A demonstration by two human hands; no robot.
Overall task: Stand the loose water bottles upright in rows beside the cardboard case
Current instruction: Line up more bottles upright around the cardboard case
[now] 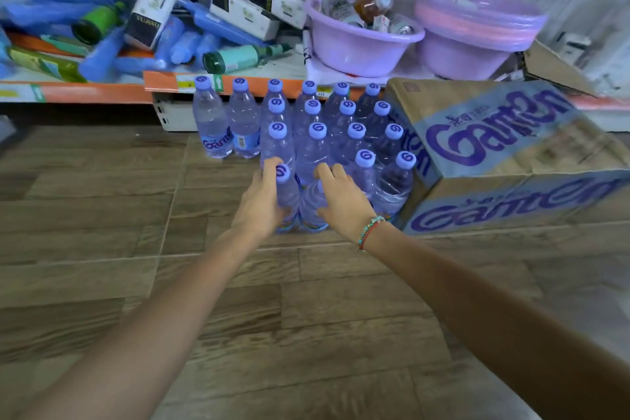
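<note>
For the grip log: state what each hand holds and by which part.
Left hand grips a front-row water bottle round its upper body, below the cap. Right hand grips the neighbouring bottle over its top.

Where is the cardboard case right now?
In the head view the cardboard case sits on the floor at the right, directly against the rows of upright water bottles and just below the shelf with the purple basins.

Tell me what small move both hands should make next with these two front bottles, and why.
Probably let go of both and draw the hands back. The left hand grips the front-left bottle and the right hand covers the bottle beside it; both look upright on the wooden floor, level with the front row next to the cardboard case.
</note>
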